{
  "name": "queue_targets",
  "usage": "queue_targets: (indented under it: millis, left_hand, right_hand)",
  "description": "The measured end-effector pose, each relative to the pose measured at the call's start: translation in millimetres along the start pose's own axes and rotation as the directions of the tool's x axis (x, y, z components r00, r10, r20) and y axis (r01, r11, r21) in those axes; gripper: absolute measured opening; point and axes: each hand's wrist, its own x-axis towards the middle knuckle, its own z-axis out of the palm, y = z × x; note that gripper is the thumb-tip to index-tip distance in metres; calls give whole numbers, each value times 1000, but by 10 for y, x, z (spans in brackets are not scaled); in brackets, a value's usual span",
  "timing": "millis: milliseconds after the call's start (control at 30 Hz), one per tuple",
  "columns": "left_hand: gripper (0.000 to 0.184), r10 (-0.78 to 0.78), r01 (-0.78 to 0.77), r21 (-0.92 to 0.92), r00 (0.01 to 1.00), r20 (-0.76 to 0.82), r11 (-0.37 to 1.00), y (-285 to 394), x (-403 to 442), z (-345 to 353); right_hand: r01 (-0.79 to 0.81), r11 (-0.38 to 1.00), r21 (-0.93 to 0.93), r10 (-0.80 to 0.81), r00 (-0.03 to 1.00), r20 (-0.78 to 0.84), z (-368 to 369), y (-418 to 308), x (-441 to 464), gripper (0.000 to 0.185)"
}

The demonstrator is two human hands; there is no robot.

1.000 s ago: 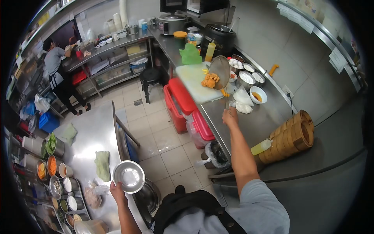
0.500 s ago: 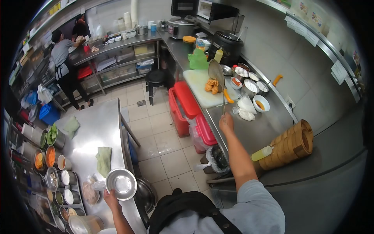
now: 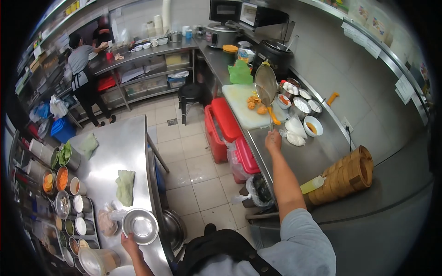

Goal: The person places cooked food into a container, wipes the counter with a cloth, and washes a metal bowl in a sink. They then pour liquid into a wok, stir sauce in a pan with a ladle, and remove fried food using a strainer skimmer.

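Observation:
My right hand (image 3: 273,139) is closed around the long handle of a mesh strainer (image 3: 265,84), which is tilted over a white cutting board (image 3: 240,110). Golden-brown fried pieces (image 3: 251,105) lie on the board beside the strainer's lower rim. An orange-handled knife (image 3: 276,117) rests near the board's front edge, partly behind the strainer handle. Over the steel table on the left, my left hand (image 3: 130,242) grips the rim of a shiny metal bowl (image 3: 140,226) with nothing inside.
White bowls (image 3: 313,126), tied bags (image 3: 295,131) and stacked bamboo steamers (image 3: 343,177) line the right counter. Red coolers (image 3: 219,138) stand on the floor below. Ingredient tubs (image 3: 62,179) and a green cloth (image 3: 125,187) occupy the left table. Another person (image 3: 82,64) works at the back counter.
The strainer has shifted and stands more upright. The fried pieces, clumped at its rim before, now lie more spread out on the board. The metal bowl moved slightly, and the view turned a little.

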Motion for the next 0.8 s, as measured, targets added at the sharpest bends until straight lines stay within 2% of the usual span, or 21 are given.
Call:
queue_targets:
  millis: [133, 200, 267, 333, 467, 533, 567, 600, 633, 700, 733, 800]
  left_hand:
    - [22, -2, 4, 45, 999, -49, 999, -35, -259, -77]
    - [21, 2, 1, 50, 998, -67, 999, -5, -427, -147]
    - [20, 7, -3, 41, 996, -87, 999, 37, -633, -199]
    - [19, -11, 16, 35, 990, -140, 999, 97, -849, -280]
    - [22, 17, -13, 27, 981, -195, 1000, -97, -1163, -553]
    - [22, 14, -9, 28, 975, -223, 1000, -81, -1350, -581]
    - [22, -1, 7, 25, 976, -219, 1000, -117, -1429, -634]
    - [22, -19, 24, 21, 975, -221, 999, -150, -1516, -694]
    - [23, 9, -3, 26, 970, -242, 1000, -196, -1584, -728]
    - [23, -20, 28, 25, 961, -276, 999, -6, -1804, -666]
    - [23, -49, 57, 19, 952, -304, 998, 41, -1958, -698]
    - [23, -33, 17, -45, 929, -369, 999, -103, -2079, -917]
  right_hand:
    - [-49, 998, -37, 52, 997, 61, 0, 24, 32, 24]
    - [-5, 996, -94, 11, 998, 68, -75, 70, 38, 20]
    - [-32, 997, -73, 38, 995, 88, -71, 169, 45, 22]
    - [-203, 976, 75, 193, 973, 125, -22, 259, 84, 23]
    - [-141, 989, 43, 139, 990, 37, -150, 168, 98, 23]
    - [-172, 970, 174, 164, 985, 60, 102, 489, 250, 20]
    - [-171, 968, 181, 162, 985, 65, 0, 406, 213, 20]
    - [-323, 830, 455, 250, 944, 215, -213, 209, 133, 17]
    - [-470, 594, 653, 275, 881, 384, -349, 42, 80, 17]
    - [-567, 353, 744, 205, 823, 530, -384, 15, 98, 16]
    - [-585, 265, 766, 103, 807, 581, -370, 57, 95, 18]
    - [-589, 279, 758, 67, 800, 596, -411, -49, -55, 19]
